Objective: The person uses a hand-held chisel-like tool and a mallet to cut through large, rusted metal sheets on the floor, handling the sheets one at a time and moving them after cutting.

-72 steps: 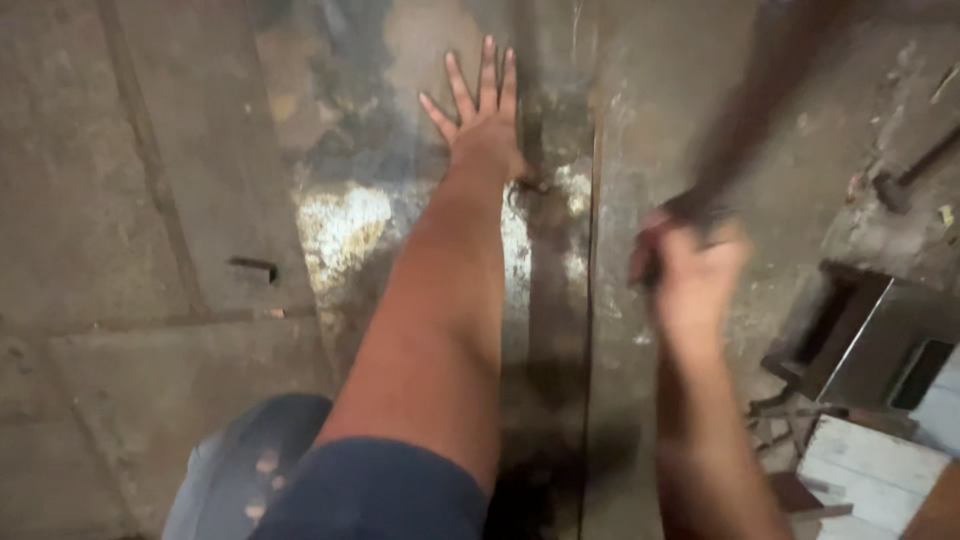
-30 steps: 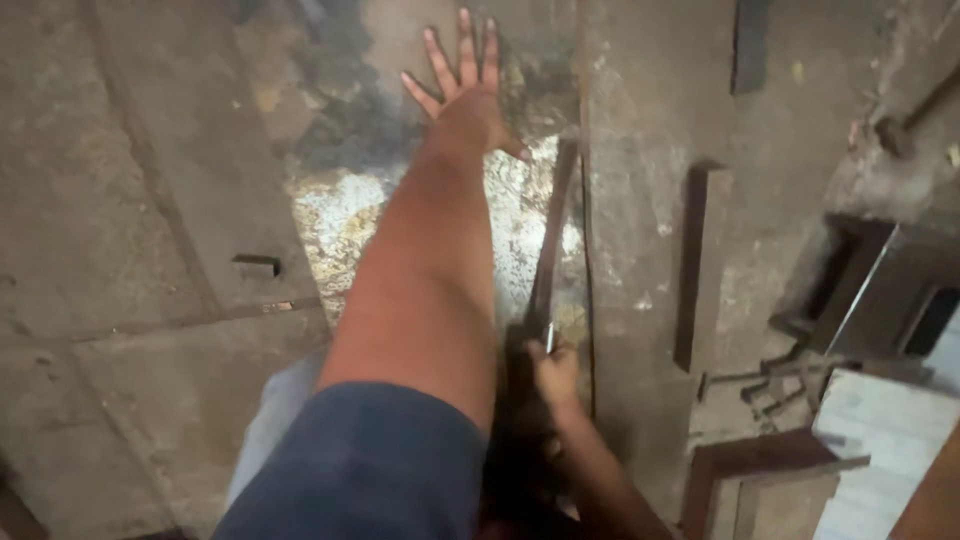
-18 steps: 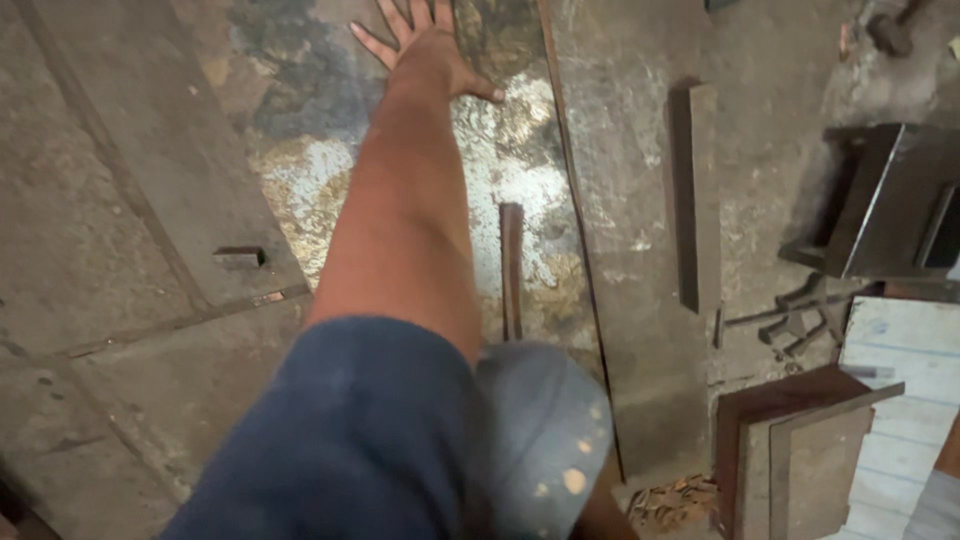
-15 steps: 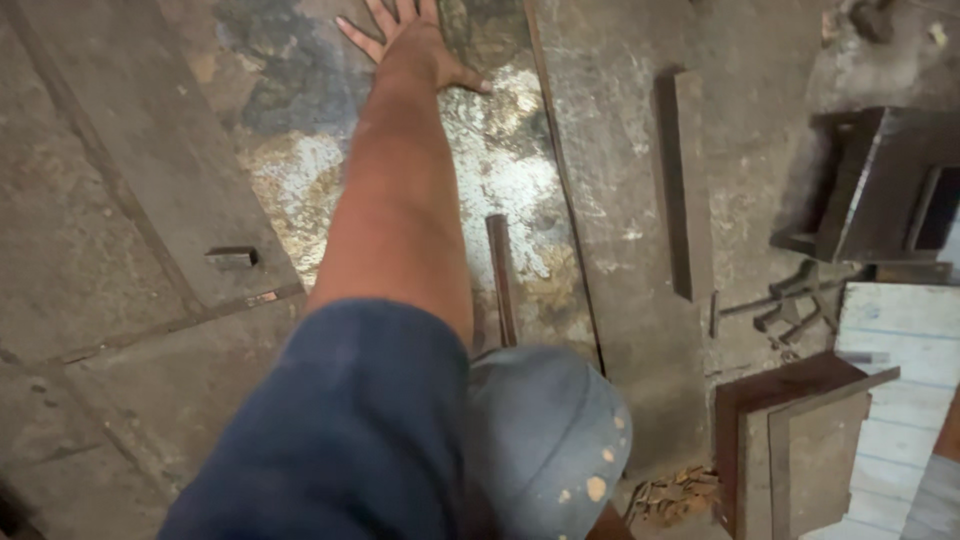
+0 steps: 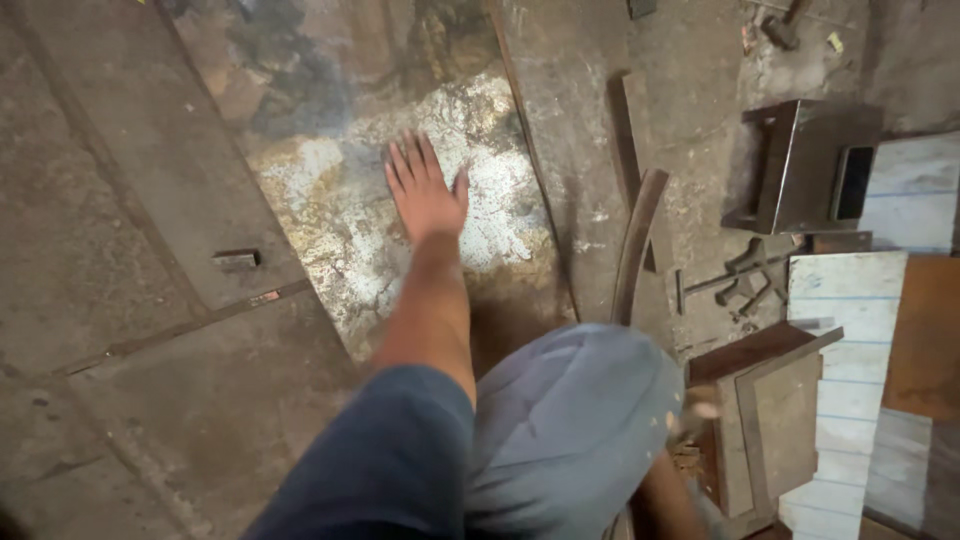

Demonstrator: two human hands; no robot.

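Note:
My left hand (image 5: 425, 190) lies flat, palm down, on a worn, shiny patch of a metal sheet (image 5: 330, 190) on the floor, holding nothing. My arm in a dark blue sleeve reaches out to it. My knee in grey cloth (image 5: 580, 420) fills the lower middle. A dark, slightly curved metal bar (image 5: 637, 240) rises from behind the knee, just right of the sheet's edge. My right hand (image 5: 695, 412) shows only as a blur at the knee's right edge, with the forearm below; its grip is hidden.
A small metal block (image 5: 237, 258) lies on the concrete at left. At right are a flat steel strip (image 5: 625, 125), a dark metal box (image 5: 800, 165), loose bolts and rods (image 5: 745, 280), pale wooden boards (image 5: 850, 330) and brown panels (image 5: 770, 420).
The view has swung so my left hand now sits lower and nearer the middle. The bar has shifted right, off the sheet. My knee has come further into view.

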